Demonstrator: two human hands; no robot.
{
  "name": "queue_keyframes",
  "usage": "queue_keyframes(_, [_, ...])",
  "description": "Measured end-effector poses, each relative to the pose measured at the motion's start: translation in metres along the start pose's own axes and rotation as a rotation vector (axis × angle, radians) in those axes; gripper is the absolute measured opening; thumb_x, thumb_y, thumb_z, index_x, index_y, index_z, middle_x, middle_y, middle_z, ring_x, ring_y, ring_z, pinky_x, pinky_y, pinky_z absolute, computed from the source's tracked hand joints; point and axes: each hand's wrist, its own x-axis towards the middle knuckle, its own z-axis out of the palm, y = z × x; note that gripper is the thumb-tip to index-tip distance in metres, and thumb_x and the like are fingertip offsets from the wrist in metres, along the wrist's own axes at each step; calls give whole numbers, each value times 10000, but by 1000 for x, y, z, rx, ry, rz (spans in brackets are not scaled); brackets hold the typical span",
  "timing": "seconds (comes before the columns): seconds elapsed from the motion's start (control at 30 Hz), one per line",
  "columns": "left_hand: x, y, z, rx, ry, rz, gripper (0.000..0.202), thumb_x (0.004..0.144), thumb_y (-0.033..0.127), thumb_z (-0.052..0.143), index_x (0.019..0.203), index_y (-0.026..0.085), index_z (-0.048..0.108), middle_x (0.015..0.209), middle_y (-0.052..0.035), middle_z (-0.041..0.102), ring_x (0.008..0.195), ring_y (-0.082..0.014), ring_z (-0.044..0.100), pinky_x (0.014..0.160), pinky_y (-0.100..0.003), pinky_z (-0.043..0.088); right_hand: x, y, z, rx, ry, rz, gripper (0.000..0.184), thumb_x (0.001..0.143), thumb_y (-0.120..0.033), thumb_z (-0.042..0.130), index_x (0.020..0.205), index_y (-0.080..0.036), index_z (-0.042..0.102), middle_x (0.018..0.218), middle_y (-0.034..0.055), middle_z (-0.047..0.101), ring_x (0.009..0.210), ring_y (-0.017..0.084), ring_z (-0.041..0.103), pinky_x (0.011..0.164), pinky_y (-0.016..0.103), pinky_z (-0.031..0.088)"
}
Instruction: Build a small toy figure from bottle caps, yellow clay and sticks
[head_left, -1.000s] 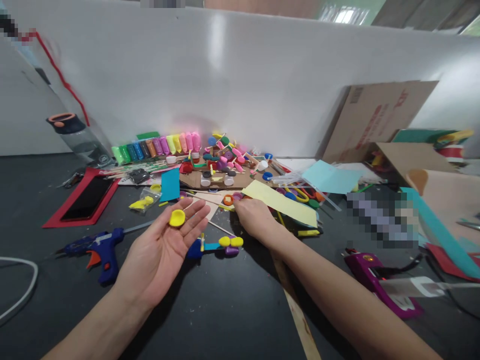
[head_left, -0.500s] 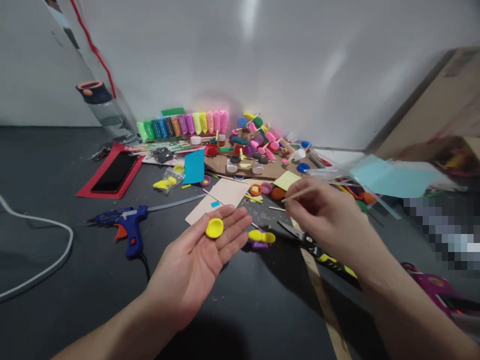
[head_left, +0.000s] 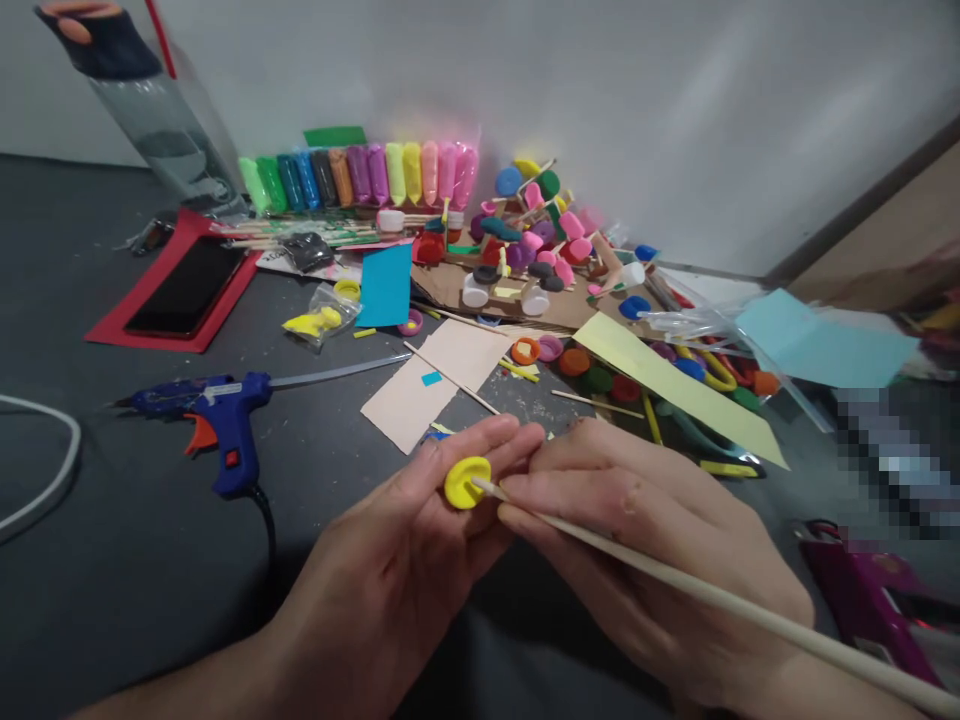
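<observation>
My left hand (head_left: pixel 397 545) pinches a small yellow cap (head_left: pixel 466 482) between thumb and fingers, low in the middle of the view. My right hand (head_left: pixel 645 540) is closed round a long thin wooden stick (head_left: pixel 720 598). The stick's tip touches the inside of the yellow cap. The stick runs down to the right past my wrist and out of the frame. Both hands are close together above the dark table (head_left: pixel 112 560).
A blue glue gun (head_left: pixel 217 410) lies to the left, a phone (head_left: pixel 187 285) on red card behind it. Coloured clay packs (head_left: pixel 360 175), several caps, sticks and paper sheets (head_left: pixel 675 385) crowd the back. A purple glue gun (head_left: pixel 870 590) sits at the right, a white cable (head_left: pixel 45 480) at the left.
My right hand picked up a wooden stick and brought it to my left hand. My left hand closed from an open palm to a pinch on the yellow cap.
</observation>
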Motion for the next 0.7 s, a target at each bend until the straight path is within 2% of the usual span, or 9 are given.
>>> queue_keyframes(0.13, [0, -4, -3, 5, -28, -1, 277, 939, 316, 633, 1127, 148, 748, 1269, -82, 727, 1386, -239, 508, 1172, -337, 388, -2, 3, 0, -72, -58, -22, 158, 880, -49, 664, 983, -170, 660, 908, 17, 708, 829, 89, 682, 736, 162, 550])
queue_keyframes(0.4, [1, -5, -5, -7, -42, -14, 333, 996, 338, 522, 1146, 135, 740, 1244, -100, 731, 1301, -246, 582, 1169, -368, 390, -7, 7, 1, -117, -87, -21, 153, 884, -79, 652, 974, -203, 646, 825, -15, 662, 724, 105, 630, 672, 208, 519])
queue_keyframes(0.57, [1, -7, -8, 35, -47, 3, 349, 1008, 334, 493, 1176, 142, 731, 1248, -104, 726, 1247, -235, 617, 1147, -366, 413, -6, 6, 3, -106, -67, -50, 148, 886, -57, 644, 956, -188, 639, 848, -11, 680, 756, 105, 636, 710, 209, 513])
queue_keyframes(0.7, [2, -6, -7, 71, -6, 12, 364, 1024, 320, 452, 1164, 142, 736, 1240, -109, 724, 1210, -229, 635, 1089, -343, 469, -6, 7, 4, -156, -81, -55, 136, 889, -80, 661, 961, -195, 642, 853, -2, 689, 773, 119, 654, 716, 221, 521])
